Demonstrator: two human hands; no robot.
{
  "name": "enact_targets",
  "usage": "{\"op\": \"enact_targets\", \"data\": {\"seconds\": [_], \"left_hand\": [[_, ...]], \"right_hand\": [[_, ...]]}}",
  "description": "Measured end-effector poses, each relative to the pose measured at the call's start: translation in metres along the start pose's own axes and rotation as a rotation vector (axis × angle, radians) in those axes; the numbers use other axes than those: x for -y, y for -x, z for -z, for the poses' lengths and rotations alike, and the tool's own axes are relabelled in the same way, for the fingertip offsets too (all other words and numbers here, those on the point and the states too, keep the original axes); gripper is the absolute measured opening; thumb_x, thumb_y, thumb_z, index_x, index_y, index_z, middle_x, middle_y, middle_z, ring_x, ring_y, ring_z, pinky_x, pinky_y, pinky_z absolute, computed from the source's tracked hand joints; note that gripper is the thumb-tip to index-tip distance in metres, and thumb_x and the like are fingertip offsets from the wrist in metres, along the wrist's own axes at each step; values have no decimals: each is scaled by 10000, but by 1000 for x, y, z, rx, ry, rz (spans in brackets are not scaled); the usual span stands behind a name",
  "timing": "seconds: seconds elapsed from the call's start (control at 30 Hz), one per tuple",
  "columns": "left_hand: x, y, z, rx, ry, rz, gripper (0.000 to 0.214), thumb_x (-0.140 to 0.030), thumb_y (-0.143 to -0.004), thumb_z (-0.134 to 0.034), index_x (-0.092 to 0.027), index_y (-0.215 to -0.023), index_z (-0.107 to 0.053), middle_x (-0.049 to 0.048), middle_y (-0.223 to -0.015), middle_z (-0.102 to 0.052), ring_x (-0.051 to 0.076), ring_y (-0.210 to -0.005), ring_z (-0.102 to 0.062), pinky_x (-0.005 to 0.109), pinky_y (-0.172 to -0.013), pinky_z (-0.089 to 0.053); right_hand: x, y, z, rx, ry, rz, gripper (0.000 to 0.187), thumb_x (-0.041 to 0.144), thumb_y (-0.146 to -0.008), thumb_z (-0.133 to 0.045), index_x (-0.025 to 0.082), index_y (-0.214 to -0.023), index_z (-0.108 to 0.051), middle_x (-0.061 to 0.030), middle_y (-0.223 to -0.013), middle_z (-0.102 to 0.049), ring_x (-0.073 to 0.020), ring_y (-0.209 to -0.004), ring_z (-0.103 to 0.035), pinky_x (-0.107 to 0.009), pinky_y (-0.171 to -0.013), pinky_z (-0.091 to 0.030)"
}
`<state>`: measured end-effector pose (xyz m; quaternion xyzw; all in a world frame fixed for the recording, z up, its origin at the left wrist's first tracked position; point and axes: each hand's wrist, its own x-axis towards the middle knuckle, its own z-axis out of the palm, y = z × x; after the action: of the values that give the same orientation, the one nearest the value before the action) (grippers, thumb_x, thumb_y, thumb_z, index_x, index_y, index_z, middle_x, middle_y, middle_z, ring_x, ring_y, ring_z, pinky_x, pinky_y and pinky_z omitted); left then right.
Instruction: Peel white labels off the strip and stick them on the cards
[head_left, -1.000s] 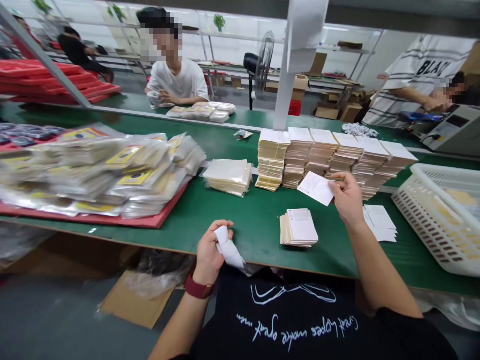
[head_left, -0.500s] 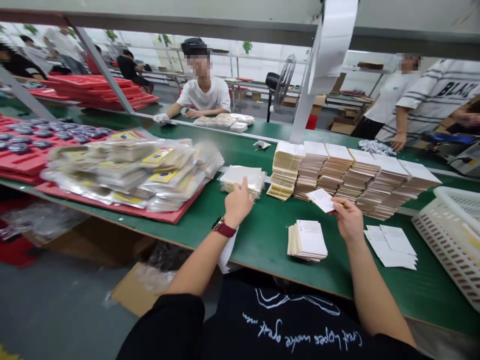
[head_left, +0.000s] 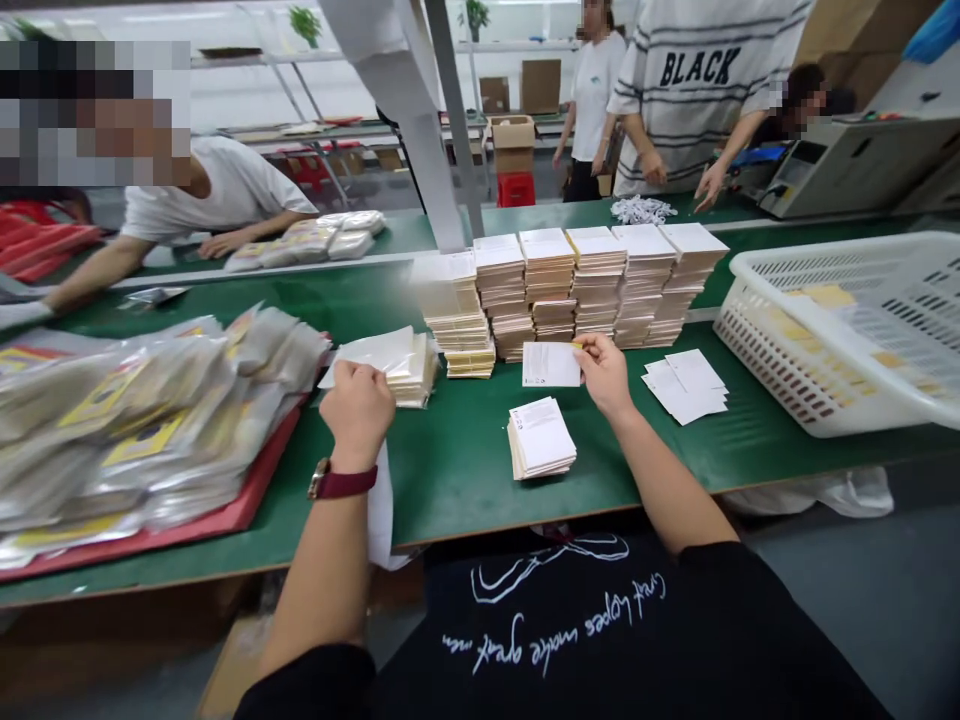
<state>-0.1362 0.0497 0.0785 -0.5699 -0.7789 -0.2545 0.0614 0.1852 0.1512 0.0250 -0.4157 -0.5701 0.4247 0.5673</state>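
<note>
Pinching a white card [head_left: 551,364] by its right edge, the right hand [head_left: 604,376] has its thumb and fingers closed on it, and the card sits flat just off the fingertips, over the green workbench [head_left: 465,490]. Just below those fingers lies a small squared pile of cards [head_left: 541,437], and a little to their right a loose spread of white sheets [head_left: 684,388]. Directly ahead of them stand tall rows of paper-topped stacks [head_left: 571,280], almost touching the card.

Over to the left, the left hand [head_left: 357,408], with a watch [head_left: 342,483] on its wrist, rests against a plastic-wrapped stack [head_left: 386,362]. Its fingers are curled out of sight, so I can't tell whether they're gripping. A strip of white paper [head_left: 380,512] hangs beside that wrist, over the bench edge. Left of those fingers, foil bags [head_left: 157,425] are heaped on a red tray [head_left: 187,527]. Far right of the right hand sits a white plastic basket [head_left: 825,375].
</note>
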Motion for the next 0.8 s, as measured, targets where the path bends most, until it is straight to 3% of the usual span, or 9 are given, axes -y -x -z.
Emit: {"op": "enact_targets", "data": {"seconds": [0.1,0.23,0.37,0.6,0.7,0.8], "left_hand": [[-12,16,3,-37,-5,-29,145,-266,-850,-452,-174,-794,-549,116,-885,-574,264,-881,-553,336,-749,-405],[-36,50,2,45,92,-106,142,-296,-864,-469,-199,-793,-544,79,-834,-608,242,-832,-568,318,-729,-400],[-53,74,-7,110,203,-70,145,-330,-859,-497,-217,-770,-512,32,-795,-614,207,-771,-569,299,-702,-390],[-63,79,-13,138,368,-15,212,-360,-804,-567,-217,-698,-452,-11,-681,-552,173,-677,-514,278,-664,-368],[-73,79,-8,185,395,-22,208,-349,-790,-580,-216,-690,-455,-19,-657,-541,161,-642,-492,269,-628,-342],[-83,78,-3,219,389,-42,213,-333,-791,-582,-213,-673,-453,-23,-645,-541,154,-635,-492,266,-622,-336]], "right_hand": [[4,3,1,26,-4,29,151,344,-803,-566,225,-892,-538,54,-630,-537,-103,-508,-463,-236,-475,-371],[15,11,0,89,-15,54,142,346,-819,-577,235,-895,-532,60,-591,-512,-103,-465,-439,-240,-438,-360],[25,20,-3,125,-57,70,182,391,-826,-587,244,-906,-517,61,-587,-496,-100,-434,-433,-243,-402,-364],[39,33,0,30,-44,227,145,380,-877,-564,255,-941,-526,36,-661,-537,-106,-466,-464,-246,-408,-392],[44,39,4,0,40,363,100,330,-903,-536,255,-965,-558,3,-790,-615,-125,-582,-560,-262,-511,-467],[47,42,7,51,211,511,107,283,-915,-517,250,-964,-605,-18,-869,-669,-157,-741,-637,-287,-658,-515]]}}
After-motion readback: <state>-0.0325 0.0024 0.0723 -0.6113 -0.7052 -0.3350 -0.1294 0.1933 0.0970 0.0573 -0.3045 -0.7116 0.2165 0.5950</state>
